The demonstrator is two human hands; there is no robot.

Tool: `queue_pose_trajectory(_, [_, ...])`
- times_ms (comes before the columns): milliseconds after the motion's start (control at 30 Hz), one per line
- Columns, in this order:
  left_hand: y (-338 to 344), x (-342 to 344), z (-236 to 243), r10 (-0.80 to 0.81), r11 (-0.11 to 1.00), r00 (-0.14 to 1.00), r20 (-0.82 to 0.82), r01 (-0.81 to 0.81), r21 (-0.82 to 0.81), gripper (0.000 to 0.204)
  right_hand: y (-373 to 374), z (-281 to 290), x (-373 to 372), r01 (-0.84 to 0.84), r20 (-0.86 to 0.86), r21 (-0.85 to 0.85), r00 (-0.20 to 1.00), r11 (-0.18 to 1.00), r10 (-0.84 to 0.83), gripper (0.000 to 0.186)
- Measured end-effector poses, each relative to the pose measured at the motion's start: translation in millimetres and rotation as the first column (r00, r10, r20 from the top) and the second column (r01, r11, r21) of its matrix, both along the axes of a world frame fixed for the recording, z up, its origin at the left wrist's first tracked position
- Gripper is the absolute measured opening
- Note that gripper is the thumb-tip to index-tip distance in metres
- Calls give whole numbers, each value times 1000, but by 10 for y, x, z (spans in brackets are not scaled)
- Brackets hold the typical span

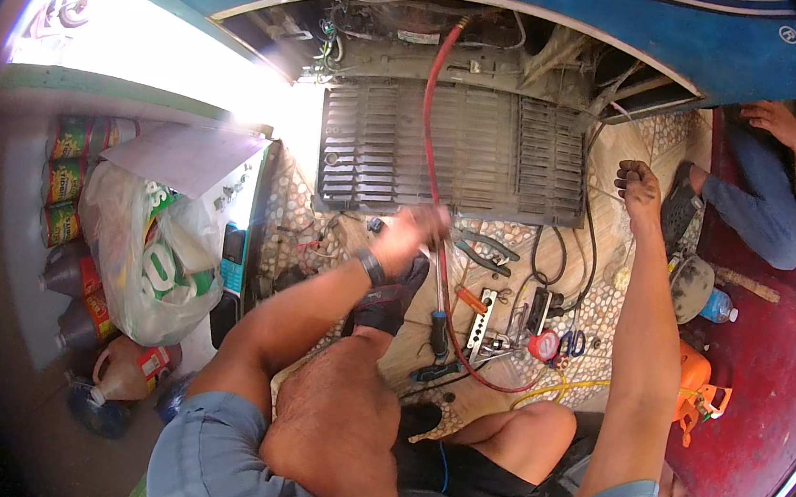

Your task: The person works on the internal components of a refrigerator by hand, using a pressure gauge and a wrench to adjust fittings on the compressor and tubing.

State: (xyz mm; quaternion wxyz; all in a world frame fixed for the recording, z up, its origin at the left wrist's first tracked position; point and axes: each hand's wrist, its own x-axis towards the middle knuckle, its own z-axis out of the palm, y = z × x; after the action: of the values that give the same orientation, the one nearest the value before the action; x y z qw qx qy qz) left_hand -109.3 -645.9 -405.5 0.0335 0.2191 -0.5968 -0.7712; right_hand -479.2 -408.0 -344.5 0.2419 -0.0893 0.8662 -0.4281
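My left hand (411, 233) is over the floor at the near edge of a dark slotted grille panel (369, 155), beside a red hose (432, 146). Motion blurs its fingers, so whether it grips the hose cannot be told. Up and to the right, my right hand (640, 189) is raised past the panel's right side, fingers curled in; anything inside them is hidden. The hose comes out of the open base of a blue cabinet (583, 22), crosses the panel and curves down near a red gauge (543, 345). Pliers (486, 253) lie just right of my left hand.
A long tool with a dark handle (439, 334), an orange handle (471, 300) and black cables lie between my legs. An orange canister (692, 377) with a yellow hose (586, 385) stands right. Another person (758, 187) sits there. Bagged goods (158, 254) and bottles (133, 367) fill the left.
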Motion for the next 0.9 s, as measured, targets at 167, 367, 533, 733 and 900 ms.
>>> queue_pose_trajectory(167, [-1581,-795,450,683,730,730,29,-682,-48,41,-46,48,93,-2,-3,3,1000,1000,2,24])
queue_pose_trajectory(367, [-2050,-1174,665,698,716,716,-15,-697,46,42,64,44,109,-6,-49,-32,999,999,4,25])
queue_pose_trajectory(533, [-2024,-1223,571,722,692,691,-39,-720,56,33,69,116,81,1,-31,-26,1000,1000,-2,25])
queue_pose_trajectory(733, [-2041,-1221,573,727,687,685,-43,-725,52,31,37,177,62,-3,-55,-17,998,1000,2,25])
queue_pose_trajectory(900, [-2068,-1217,572,717,696,697,-23,-715,63,31,-16,199,84,-7,-50,-13,999,1000,6,26])
